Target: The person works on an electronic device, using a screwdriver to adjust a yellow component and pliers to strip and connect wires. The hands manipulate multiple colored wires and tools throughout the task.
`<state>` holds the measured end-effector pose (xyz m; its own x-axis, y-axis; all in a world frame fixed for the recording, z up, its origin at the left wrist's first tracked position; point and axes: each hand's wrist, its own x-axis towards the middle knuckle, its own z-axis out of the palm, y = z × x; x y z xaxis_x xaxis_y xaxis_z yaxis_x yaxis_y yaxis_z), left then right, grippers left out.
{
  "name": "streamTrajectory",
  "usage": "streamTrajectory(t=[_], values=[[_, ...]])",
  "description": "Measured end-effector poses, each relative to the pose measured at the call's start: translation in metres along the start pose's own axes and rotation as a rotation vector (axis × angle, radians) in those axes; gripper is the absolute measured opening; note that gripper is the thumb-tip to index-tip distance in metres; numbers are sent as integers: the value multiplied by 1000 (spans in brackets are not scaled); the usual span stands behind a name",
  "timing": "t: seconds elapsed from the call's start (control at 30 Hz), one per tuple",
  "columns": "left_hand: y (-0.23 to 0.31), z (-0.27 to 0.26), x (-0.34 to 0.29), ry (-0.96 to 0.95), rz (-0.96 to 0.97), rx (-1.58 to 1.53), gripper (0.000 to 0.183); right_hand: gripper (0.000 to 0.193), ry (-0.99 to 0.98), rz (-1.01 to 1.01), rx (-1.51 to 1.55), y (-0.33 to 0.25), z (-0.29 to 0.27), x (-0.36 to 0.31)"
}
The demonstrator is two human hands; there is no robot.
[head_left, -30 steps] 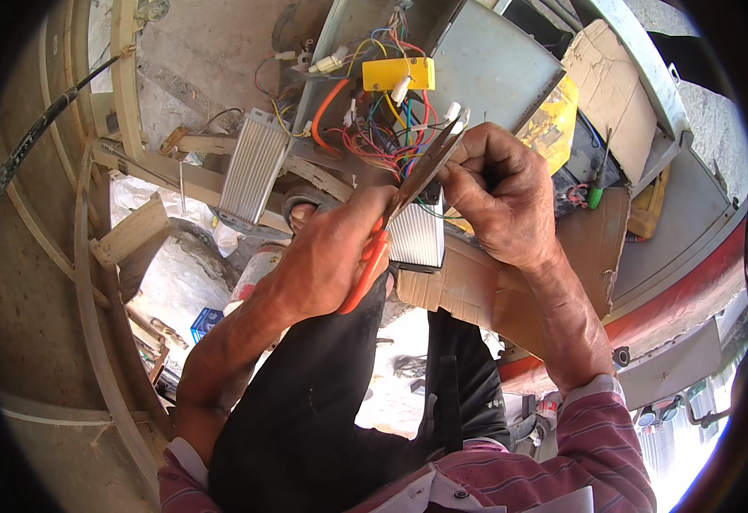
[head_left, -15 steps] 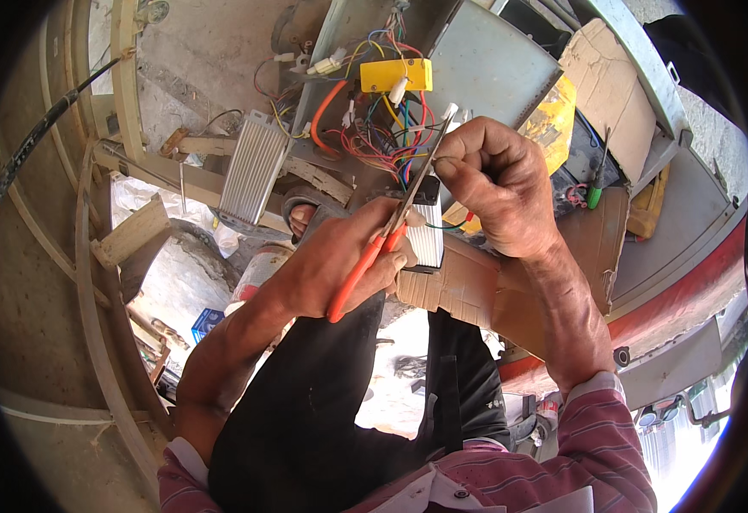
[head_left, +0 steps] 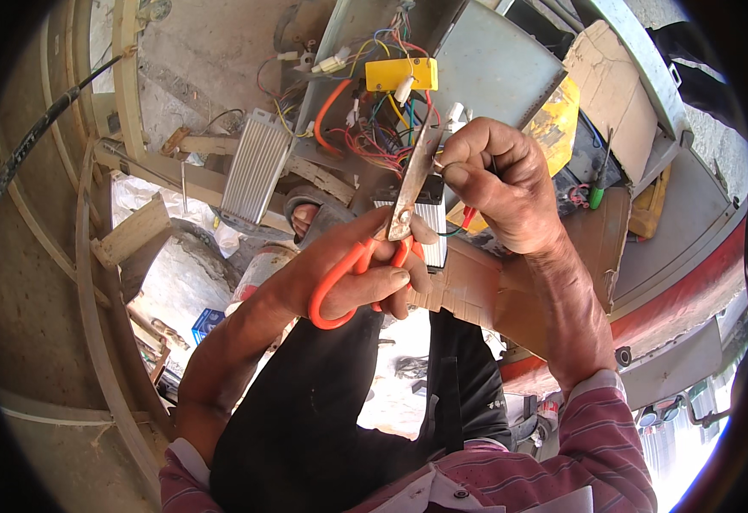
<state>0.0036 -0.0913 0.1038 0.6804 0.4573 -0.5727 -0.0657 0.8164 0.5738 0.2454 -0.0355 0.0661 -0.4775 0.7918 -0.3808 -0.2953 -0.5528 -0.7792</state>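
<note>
My left hand [head_left: 327, 265] is closed round the orange handles of a pair of scissors [head_left: 410, 190], whose worn metal blades point up and away. Close beside the blade tips, my right hand [head_left: 511, 188] pinches thumb against forefinger on a thin wire end, mostly hidden by the fingers. Below that hand shows a short red-sleeved lead [head_left: 470, 216] with a dark green wire. Behind the scissors lies a finned silver box [head_left: 434, 227], partly covered by my left hand. Just beyond is a tangle of coloured wires [head_left: 369, 141] with white connectors.
A yellow box [head_left: 401, 74] sits among the wires. Another finned metal box [head_left: 257, 168] lies to the left. Cardboard [head_left: 468, 278] spreads under my right forearm, and a green-handled screwdriver [head_left: 597, 195] rests at the right. A curved metal frame [head_left: 91, 248] stands at the left.
The scissors have turned in my left hand, so the flat of the blades and a handle loop now show. My right hand keeps its pinch and has barely shifted.
</note>
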Motion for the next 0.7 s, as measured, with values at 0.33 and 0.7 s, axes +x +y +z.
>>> streamTrajectory(t=[0.33,0.7], values=[[0,-14,-4,347,227,269,52,16,85,-36,48,3,3,2],[13,-39,-10,719,422,488,46,21,154,65,-15,-4,9,-1]])
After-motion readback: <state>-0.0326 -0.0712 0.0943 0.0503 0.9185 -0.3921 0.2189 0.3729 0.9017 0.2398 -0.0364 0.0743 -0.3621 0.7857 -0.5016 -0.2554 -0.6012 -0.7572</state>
